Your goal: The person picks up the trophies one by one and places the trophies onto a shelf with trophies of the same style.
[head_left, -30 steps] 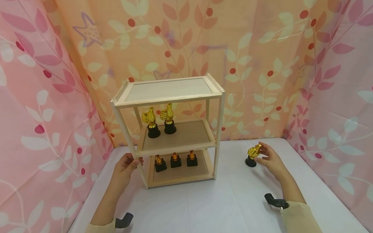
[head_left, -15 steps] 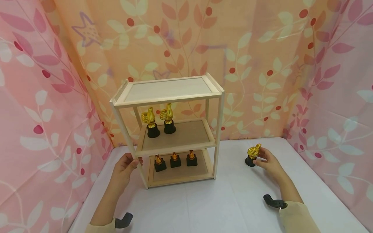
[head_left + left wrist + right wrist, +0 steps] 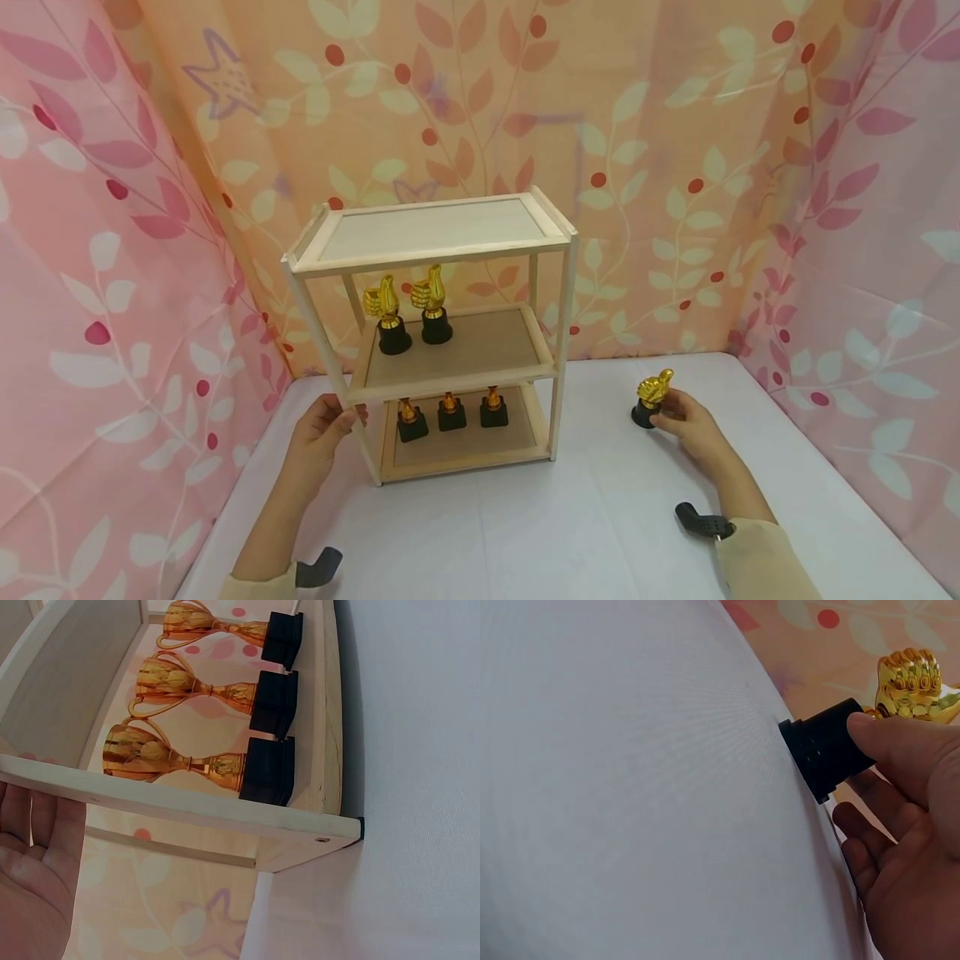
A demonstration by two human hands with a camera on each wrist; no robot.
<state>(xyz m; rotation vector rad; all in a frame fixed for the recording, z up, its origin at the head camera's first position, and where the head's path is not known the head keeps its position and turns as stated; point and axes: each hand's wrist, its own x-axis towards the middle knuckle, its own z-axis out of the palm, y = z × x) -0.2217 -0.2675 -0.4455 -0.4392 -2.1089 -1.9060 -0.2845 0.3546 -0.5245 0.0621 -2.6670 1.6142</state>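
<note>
My left hand (image 3: 318, 437) holds the front left post of a small three-tier wooden shelf (image 3: 457, 388), its fingers curled behind the post. To the right of the shelf, a gold thumbs-up trophy (image 3: 654, 388) stands on the table. My right hand (image 3: 693, 427) pinches this trophy by its black base (image 3: 829, 746), as the right wrist view shows. Two matching thumbs-up trophies, one at the left (image 3: 392, 321) and one beside it (image 3: 433, 308), stand on the middle tier. Three gold cup trophies (image 3: 244, 697) with black bases line the bottom tier.
A white cloth covers the table (image 3: 600, 508). Floral curtains hang behind (image 3: 645, 167) and at both sides. The top tier (image 3: 438, 231) of the shelf is a pale panel between raised end rails. Each wrist carries a black camera mount (image 3: 701, 521).
My right hand has slid down from the gold thumb of the trophy to its black base. The trophy stays in place, and my left hand keeps hold of the post.
</note>
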